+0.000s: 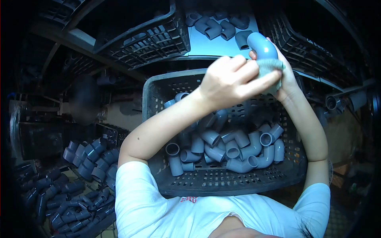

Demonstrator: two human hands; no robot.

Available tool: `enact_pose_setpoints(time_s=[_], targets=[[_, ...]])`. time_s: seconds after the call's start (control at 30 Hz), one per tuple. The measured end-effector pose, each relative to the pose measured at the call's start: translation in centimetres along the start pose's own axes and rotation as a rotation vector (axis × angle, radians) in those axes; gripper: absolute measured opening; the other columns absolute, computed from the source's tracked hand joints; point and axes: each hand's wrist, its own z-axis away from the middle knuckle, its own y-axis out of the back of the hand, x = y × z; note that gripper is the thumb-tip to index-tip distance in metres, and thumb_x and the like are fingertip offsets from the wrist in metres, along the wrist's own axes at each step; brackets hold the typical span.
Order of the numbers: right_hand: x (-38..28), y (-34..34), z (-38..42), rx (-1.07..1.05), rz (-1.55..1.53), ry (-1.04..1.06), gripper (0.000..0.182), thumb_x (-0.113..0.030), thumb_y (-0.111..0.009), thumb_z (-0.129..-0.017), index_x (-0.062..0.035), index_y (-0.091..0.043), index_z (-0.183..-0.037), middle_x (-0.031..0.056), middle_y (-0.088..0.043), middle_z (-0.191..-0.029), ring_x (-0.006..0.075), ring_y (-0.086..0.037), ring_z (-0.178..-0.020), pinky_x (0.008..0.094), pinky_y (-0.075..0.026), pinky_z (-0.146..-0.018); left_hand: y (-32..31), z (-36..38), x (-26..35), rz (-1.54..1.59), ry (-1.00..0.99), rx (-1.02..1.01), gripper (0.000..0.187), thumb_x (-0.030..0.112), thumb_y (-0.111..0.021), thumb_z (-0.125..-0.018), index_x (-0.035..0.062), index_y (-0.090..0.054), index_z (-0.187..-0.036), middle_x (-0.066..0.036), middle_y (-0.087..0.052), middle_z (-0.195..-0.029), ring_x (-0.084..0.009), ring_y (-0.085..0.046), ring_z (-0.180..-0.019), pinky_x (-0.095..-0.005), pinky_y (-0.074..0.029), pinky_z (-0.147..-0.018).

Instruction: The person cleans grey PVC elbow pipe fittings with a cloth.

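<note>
A glossy grey pipe elbow (263, 47) is held up above the far right part of a black crate. My right hand (286, 73) grips it from the right and behind, with some fingers hidden by the fitting and a cloth. My left hand (232, 81) is closed on a pale green cloth (270, 68), pressing it around the elbow's lower end. Below my hands, the black crate (238, 183) holds several loose grey elbows (242, 164) and other pipe fittings, lying at mixed angles.
More elbows (208, 27) lie on a white surface (200, 48) beyond the crate. Black crates stand at the upper left (147, 41) and upper right (305, 49). At the lower left are heaps of grey fittings (75, 198). A pipe end (331, 103) shows at right.
</note>
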Motion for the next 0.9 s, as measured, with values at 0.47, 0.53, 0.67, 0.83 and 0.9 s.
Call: enact_pose_setpoints(time_s=[0.47, 0.53, 0.67, 0.83, 0.9], targets=[[0.5, -0.3, 0.1, -0.112, -0.107, 0.052, 0.054, -0.053, -0.043, -0.100, -0.0030, -0.063, -0.106, 0.0081, -0.068, -0.094, 0.0200, -0.069, -0.088, 0.0342, -0.057, -0.083, -0.5, 0.2, -1.0, 0.224, 0.021, 0.067, 0.046, 0.010, -0.069, -0.072, 0.0218, -0.076, -0.116, 0.001, -0.052, -0.068, -0.0154, -0.053, -0.055, -0.0292, -0.047, -0.050], [0.5, -0.8, 0.0, -0.045, -0.125, 0.000, 0.056, -0.052, -0.045, -0.098, -0.0009, -0.062, -0.115, 0.0119, -0.069, -0.099, 0.0231, -0.069, -0.093, 0.0362, -0.057, -0.087, -0.7, 0.8, -0.8, 0.254, 0.034, 0.066, 0.046, 0.009, -0.069, -0.072, 0.0215, -0.076, -0.115, 0.000, -0.053, -0.068, -0.0152, -0.054, -0.055, -0.0291, -0.048, -0.050], [0.3, 0.1, -0.5, 0.004, -0.165, -0.023, 0.056, -0.048, -0.049, -0.096, 0.0016, -0.056, -0.122, 0.0196, -0.066, -0.111, 0.0283, -0.067, -0.101, 0.0416, -0.057, -0.094, -0.4, 1.9, 0.6, 0.299, -0.061, -0.045, 0.050, 0.015, -0.072, -0.067, 0.0242, -0.075, -0.116, 0.001, -0.052, -0.068, -0.0130, -0.057, -0.057, -0.0274, -0.049, -0.051], [0.4, 0.1, 0.3, -0.172, -0.171, -0.013, 0.052, -0.048, -0.043, -0.101, -0.0006, -0.058, -0.117, 0.0127, -0.068, -0.106, 0.0227, -0.069, -0.100, 0.0372, -0.058, -0.091, 0.1, -0.5, -0.8, 0.199, 0.032, 0.069, 0.050, 0.008, -0.069, -0.067, 0.0233, -0.076, -0.114, 0.000, -0.055, -0.069, -0.0167, -0.054, -0.054, -0.0294, -0.045, -0.048], [0.5, -0.2, 0.4, -0.135, -0.133, 0.027, 0.049, -0.047, -0.043, -0.102, -0.0015, -0.059, -0.113, 0.0122, -0.068, -0.107, 0.0237, -0.070, -0.101, 0.0386, -0.059, -0.090, -0.1, 0.2, -0.8, 0.195, 0.038, 0.086, 0.050, 0.011, -0.070, -0.067, 0.0235, -0.076, -0.114, 0.001, -0.051, -0.066, -0.0153, -0.053, -0.054, -0.0293, -0.043, -0.048]])
